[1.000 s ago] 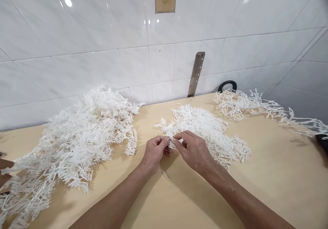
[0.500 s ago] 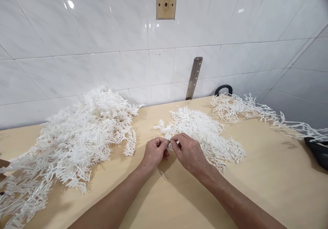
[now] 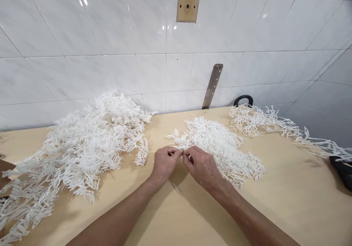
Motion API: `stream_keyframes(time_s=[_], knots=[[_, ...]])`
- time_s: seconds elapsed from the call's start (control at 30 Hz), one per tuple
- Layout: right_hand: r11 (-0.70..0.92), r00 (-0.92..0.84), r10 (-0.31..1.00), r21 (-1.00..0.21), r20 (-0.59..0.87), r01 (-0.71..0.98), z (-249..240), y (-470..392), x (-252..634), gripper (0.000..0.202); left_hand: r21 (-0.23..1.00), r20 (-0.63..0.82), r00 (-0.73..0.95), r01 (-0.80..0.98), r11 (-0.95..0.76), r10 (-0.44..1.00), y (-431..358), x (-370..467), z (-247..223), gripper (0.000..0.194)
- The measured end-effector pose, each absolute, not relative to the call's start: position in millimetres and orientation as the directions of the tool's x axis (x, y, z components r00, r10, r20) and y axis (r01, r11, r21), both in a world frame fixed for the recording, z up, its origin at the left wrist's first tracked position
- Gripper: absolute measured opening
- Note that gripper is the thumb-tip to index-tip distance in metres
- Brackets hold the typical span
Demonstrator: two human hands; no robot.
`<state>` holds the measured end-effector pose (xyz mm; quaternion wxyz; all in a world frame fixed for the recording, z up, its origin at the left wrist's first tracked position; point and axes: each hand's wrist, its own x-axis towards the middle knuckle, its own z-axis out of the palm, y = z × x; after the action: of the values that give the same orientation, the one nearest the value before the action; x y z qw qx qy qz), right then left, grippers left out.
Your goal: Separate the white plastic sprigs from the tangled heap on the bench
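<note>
My left hand [image 3: 165,162] and my right hand [image 3: 200,164] meet fingertip to fingertip over the table [image 3: 170,220], both in a closed pinch. What lies between the fingertips is too small to make out. Just behind and to the right of them spreads a pile of thin white branched plastic sprigs [image 3: 220,143]. Small white sprigs [image 3: 178,138] lie at that pile's left edge, right behind my fingers. Below my hands a few thin pins or sticks [image 3: 176,187] rest on the tabletop.
A larger heap of white branched sprigs [image 3: 101,139] covers the left side. At the right, longer white branches [image 3: 255,119] stretch along the table's edge, with a black ring-shaped handle [image 3: 243,100] behind them. A metal strip [image 3: 212,86] leans against the tiled wall.
The whole view has shifted slightly, so the wall and piles appear a little further right. My hands stay together, pinching at nearly the same spot; the left fingers are more tucked in.
</note>
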<state>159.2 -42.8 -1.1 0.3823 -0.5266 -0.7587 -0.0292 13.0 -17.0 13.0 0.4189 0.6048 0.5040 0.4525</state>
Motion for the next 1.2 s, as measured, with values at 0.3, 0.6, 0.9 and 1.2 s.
stream_keyframes(time_s=[0.3, 0.6, 0.9, 1.2], knots=[[0.26, -0.012, 0.9, -0.513, 0.437, 0.818, 2, -40, 154, 0.02, 0.87, 0.353, 0.023, 0.36, -0.337, 0.935, -22, 16, 6, 0.022], [-0.09, 0.205, 0.979, -0.889, 0.004, 0.449, 11, -36, 144, 0.016, 0.994, 0.109, -0.017, 0.014, -0.108, 0.994, -14, 20, 1, 0.027], [-0.055, 0.467, 0.739, -0.647, 0.486, 0.761, 23, -20, 222, 0.019, 0.952, -0.15, 0.2, -0.237, 0.196, 0.968, -6, 6, 10, 0.044], [0.056, 0.362, 0.801, -0.661, 0.477, 0.748, 34, -34, 214, 0.026, 0.96, -0.148, 0.301, -0.184, 0.21, 0.942, -9, 6, 12, 0.049]])
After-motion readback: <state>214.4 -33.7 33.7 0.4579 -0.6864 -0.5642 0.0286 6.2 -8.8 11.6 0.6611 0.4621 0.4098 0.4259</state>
